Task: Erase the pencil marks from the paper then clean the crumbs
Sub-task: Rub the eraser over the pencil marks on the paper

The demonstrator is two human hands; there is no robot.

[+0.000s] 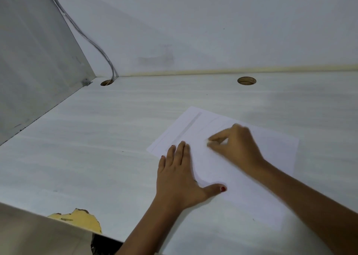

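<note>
White desk [96,138] carries the paper [261,187] under both hands. My left hand [178,177] lies flat, fingers straight, pinning its left edge, while my right hand [238,146] pinches what I take for the eraser [210,144], blurred. A long grey pencil line [191,127] runs away from me just beyond my left fingertips, up-left of the eraser.

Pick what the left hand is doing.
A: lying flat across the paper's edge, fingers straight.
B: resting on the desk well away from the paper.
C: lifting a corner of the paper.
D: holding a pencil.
A: the left hand lies flat with straight fingers and thumb on the left edge of the paper, while the right hand pinches what looks like a small white eraser against the sheet.
</note>
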